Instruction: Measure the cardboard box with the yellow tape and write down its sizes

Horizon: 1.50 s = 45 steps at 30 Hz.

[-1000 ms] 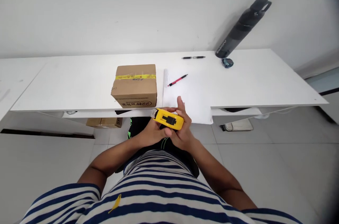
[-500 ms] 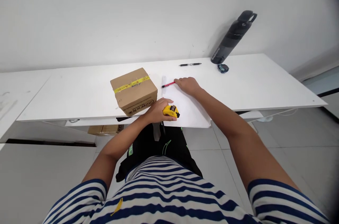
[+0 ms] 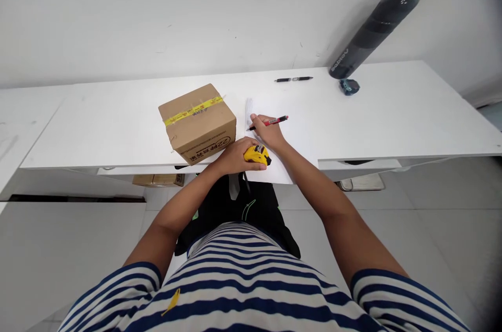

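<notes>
Head cam, only view: R hand (image 3: 269,130) is clamped on the red pen (image 3: 276,121) in a writing grip, fingers pinched together nr the tip, back end leaning off to my R. Tip is down at the L part of the paper (image 3: 278,171), just below some faint marks; can't tell if it's touching or a hair above. L hand (image 3: 235,157) is wrapped round the yellow tape measure (image 3: 255,156), thumb side nearest me, down by the desk's front edge and right beside the box (image 3: 200,125). Looks close to the box's near R corner; can't tell if they touch.

To write well, imo: rest the heel of R hand flat on the paper, light pressure, small finger strokes, no whole-arm moves. Paper hangs over the front edge of the desk (image 3: 396,123), so it could slip or buckle there; best to write on the backed part & pin the sheet w/ L wrist or knuckles, since those fingers are busy w/ the tape measure. L hand's also v. close to the writing spot, so a bit more room would help me see the tip.

Black pen (image 3: 293,79), bottle (image 3: 378,26) and a small dark item (image 3: 349,86) sit farther back, well apart from the writing.
</notes>
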Each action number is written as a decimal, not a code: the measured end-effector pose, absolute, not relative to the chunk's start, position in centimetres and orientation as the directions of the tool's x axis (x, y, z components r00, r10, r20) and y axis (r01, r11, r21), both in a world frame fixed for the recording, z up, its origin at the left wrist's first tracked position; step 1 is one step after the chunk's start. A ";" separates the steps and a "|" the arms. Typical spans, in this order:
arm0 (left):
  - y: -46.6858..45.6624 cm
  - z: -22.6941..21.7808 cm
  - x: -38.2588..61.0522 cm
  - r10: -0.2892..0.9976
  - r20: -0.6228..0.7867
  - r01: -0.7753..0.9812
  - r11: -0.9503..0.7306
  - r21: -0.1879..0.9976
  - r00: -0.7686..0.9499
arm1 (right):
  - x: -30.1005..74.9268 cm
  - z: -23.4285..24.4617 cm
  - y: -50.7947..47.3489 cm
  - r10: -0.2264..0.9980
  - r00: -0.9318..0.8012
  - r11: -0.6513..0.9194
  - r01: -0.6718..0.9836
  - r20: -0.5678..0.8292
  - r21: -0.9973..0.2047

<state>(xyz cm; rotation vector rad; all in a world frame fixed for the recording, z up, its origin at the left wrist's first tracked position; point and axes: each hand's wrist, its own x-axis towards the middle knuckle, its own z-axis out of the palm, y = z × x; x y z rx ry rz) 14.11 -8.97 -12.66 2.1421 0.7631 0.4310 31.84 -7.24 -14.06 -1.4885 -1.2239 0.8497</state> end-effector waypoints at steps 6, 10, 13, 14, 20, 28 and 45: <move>-8.9 -12.8 14.3 0.655 0.032 0.389 -0.488 0.781 0.755 | 31.7 -14.1 -7.2 0.960 0.258 0.009 0.357 0.107 -0.934; -8.9 -12.8 14.3 0.656 0.040 0.380 -0.484 0.788 0.753 | 31.7 -14.5 -7.2 0.962 0.245 0.020 0.386 0.124 -0.922; -9.0 -12.9 14.3 0.663 0.035 0.382 -0.473 0.794 0.748 | 31.7 -14.6 -7.2 0.966 0.228 0.024 0.385 0.120 -0.923; -9.0 -12.9 14.3 0.664 0.034 0.381 -0.469 0.797 0.747 | 31.7 -14.6 -7.2 0.966 0.230 0.023 0.384 0.120 -0.923; -8.9 -13.1 14.3 0.654 0.072 0.351 -0.491 0.797 0.753 | 31.8 -14.7 -7.2 0.961 0.236 0.042 0.381 0.141 -0.924; -8.9 -13.1 14.4 0.657 0.071 0.353 -0.489 0.797 0.750 | 31.8 -14.5 -7.3 0.966 0.222 0.044 0.359 0.131 -0.932; -9.0 -12.8 14.5 0.663 0.050 0.366 -0.474 0.801 0.747 | 31.9 -14.6 -7.4 0.954 0.266 0.031 0.371 0.139 -0.928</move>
